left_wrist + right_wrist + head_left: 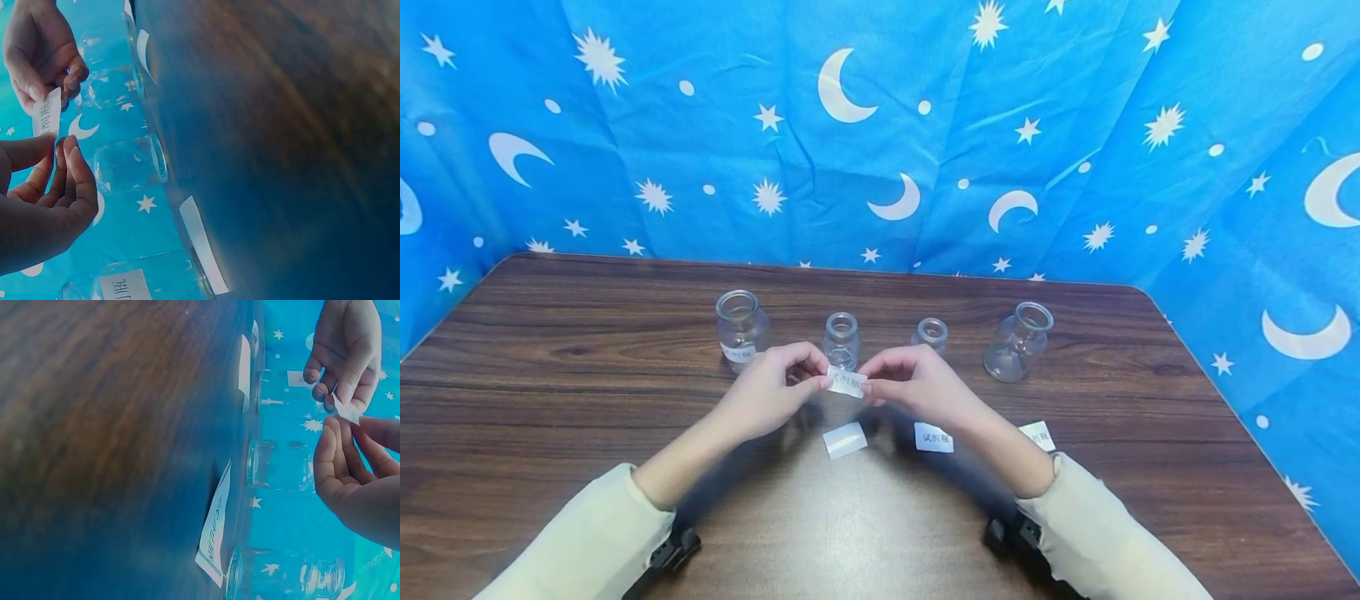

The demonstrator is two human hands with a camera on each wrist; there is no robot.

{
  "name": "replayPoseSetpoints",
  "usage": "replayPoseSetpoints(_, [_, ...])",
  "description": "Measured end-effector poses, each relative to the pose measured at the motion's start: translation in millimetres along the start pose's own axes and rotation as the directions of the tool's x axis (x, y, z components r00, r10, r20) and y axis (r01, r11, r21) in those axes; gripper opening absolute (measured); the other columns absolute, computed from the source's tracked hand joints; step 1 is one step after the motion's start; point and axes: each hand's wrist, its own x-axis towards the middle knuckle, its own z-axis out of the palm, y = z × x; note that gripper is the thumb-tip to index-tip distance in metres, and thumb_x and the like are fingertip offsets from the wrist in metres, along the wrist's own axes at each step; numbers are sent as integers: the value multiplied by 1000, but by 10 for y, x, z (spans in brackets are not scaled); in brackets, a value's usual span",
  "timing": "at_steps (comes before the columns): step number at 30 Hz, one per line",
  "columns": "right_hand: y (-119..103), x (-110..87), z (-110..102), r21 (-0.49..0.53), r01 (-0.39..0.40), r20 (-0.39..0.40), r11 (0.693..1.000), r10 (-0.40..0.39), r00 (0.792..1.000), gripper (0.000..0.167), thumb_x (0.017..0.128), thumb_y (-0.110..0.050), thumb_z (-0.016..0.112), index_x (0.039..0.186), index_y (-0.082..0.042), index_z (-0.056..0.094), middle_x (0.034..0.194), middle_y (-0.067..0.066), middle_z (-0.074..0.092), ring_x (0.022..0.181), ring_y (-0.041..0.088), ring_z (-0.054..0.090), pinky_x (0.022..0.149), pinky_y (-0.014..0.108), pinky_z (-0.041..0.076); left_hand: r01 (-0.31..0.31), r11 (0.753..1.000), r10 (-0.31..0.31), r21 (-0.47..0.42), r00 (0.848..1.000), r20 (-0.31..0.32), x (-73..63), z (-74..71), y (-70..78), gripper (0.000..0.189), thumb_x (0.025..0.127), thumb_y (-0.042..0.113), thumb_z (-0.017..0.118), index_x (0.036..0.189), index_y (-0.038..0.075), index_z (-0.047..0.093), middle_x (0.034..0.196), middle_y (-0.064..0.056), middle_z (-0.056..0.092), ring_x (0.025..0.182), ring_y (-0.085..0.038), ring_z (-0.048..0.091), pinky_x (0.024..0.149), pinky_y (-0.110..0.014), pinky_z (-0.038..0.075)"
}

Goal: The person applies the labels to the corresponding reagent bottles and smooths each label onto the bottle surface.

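Observation:
My left hand (772, 390) pinches one end of a small white label (846, 381) between thumb and fingertips. The other end is pinched by my right hand (922, 385), so the label is stretched between both hands with its handwritten characters facing up. In the left wrist view the label (47, 115) is held above the tabletop. Behind it stands a small glass bottle (842, 342), partly covered by the label. A second small bottle (932, 333) is mostly hidden behind my right hand.
A larger jar (741, 329) at left bears a label like the held one. Another larger jar (1018, 342), unlabelled, stands at right. On the wooden table (587, 350) lie a blank-looking shiny slip (845, 441), a written label (934, 437) and another (1037, 435) partly behind my right forearm.

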Motion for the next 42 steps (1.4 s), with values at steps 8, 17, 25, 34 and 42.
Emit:
replayPoseSetpoints(8, [41,130,53,-2,-25,-120,1000,24,993,13,80,5,63,93,7,62,76,10,63,67,18,60,68,42,50,9,999,-9,33,1000,-23,105,32,-72,5,83,7,64,84,4,60,80,-2,63,75,-16,58,71,-34,47])
replayPoseSetpoints(17, [119,261,92,-54,-82,-209,995,69,975,7,76,7,66,80,4,60,70,10,62,64,20,60,63,30,51,31,994,-29,102,999,-24,164,56,-115,4,84,8,63,83,4,60,85,-5,62,78,-18,59,73,-35,47])
replayPoseSetpoints(25, [135,313,113,-164,-126,-231,978,86,969,7,77,2,68,75,-2,62,67,3,58,64,17,54,58,25,45,65,987,-61,146,998,-26,193,66,-149,4,82,6,63,81,7,59,85,-6,58,79,-19,57,74,-37,44])
replayPoseSetpoints(34, [150,375,128,-199,-182,-251,963,129,959,9,76,2,69,73,-3,62,67,2,59,62,13,52,57,24,43,88,975,-81,206,996,-44,242,99,-223,5,81,8,65,80,8,60,93,-9,53,81,-23,53,73,-38,42])
replayPoseSetpoints(42, [174,419,117,-215,-213,-230,953,163,959,8,77,1,68,72,-3,63,65,1,57,59,12,53,56,23,42,84,973,-76,217,996,-46,260,117,-252,5,80,6,65,78,7,60,101,-12,54,86,-24,58,78,-41,44])
